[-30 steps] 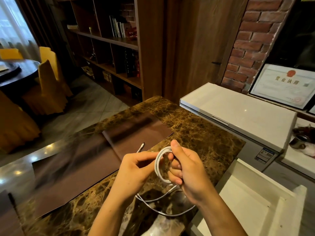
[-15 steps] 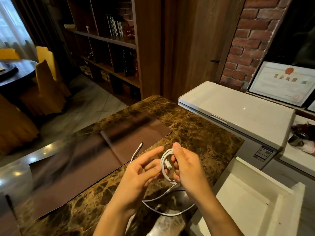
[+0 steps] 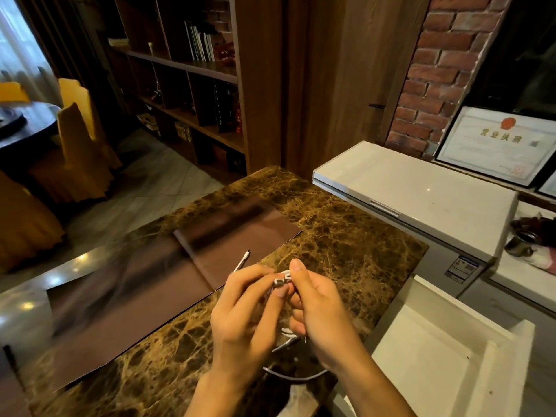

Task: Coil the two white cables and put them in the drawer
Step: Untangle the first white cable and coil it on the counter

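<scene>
Both my hands hold one white cable (image 3: 285, 276) above the brown marble counter (image 3: 346, 233). My right hand (image 3: 319, 314) grips its small coil. My left hand (image 3: 246, 314) pinches the cable's plug end against that coil. A loose loop of white cable (image 3: 296, 377) hangs below my hands. Another white plug end (image 3: 243, 260) pokes out beyond my left fingers, over the brown mat; which cable it belongs to I cannot tell. The open white drawer (image 3: 433, 353) is at the lower right, beside my right forearm.
Brown mats (image 3: 144, 284) lie on the counter to the left. A white chest freezer (image 3: 421, 194) stands behind the drawer, with a framed certificate (image 3: 496, 145) and a metal cup (image 3: 522, 243) to the right. Bookshelves (image 3: 192, 85) and yellow-covered chairs (image 3: 81, 139) are at the far left.
My left hand has moved in against my right hand and now pinches the plug end at the coil. The coil is more hidden between my fingers than before.
</scene>
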Demonstrator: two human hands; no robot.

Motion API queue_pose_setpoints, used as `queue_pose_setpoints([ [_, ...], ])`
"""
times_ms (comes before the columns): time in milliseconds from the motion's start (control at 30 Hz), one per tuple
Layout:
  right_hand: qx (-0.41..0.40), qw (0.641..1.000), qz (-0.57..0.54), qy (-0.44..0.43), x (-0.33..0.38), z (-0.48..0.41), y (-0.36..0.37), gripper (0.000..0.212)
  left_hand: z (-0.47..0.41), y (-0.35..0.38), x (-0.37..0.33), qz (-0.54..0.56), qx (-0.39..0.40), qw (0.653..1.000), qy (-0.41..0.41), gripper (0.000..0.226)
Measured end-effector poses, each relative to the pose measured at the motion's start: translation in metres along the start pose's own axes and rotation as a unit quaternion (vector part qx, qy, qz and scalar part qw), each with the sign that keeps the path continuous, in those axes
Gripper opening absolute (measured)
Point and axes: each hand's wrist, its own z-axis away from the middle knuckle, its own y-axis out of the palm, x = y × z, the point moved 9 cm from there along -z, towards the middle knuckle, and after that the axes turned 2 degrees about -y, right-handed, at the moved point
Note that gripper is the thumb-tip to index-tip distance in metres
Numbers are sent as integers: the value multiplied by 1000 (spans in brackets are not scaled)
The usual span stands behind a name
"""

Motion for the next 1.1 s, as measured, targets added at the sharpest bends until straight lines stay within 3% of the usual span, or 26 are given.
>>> queue_pose_setpoints([
  [200,25,1000,12,-3,4,-2,13,41,-9,-17,0,89,-71,986,-125,7],
  [333,19,1000,7,7,1,-5,15,40,2,-9,33,139,-113,940,-290,19],
  [400,13,1000,-9,18,-2,-7,13,40,6,6,44,166,-88,922,-340,23],
  [533,18,1000,-8,23,-2,-6,12,41,5,19,41,131,-31,934,-331,29],
  [767,43,996,72,-1,6,-6,15,40,8,15,54,119,-74,919,-368,41],
  [900,49,996,78,-10,4,-9,12,40,19,27,67,182,-93,874,-441,47],
  [967,27,997,77,-8,2,-12,2,41,20,40,71,237,-54,848,-471,48],
  [1100,-16,999,26,16,-4,-15,-18,40,11,55,59,227,85,887,-394,44],
])
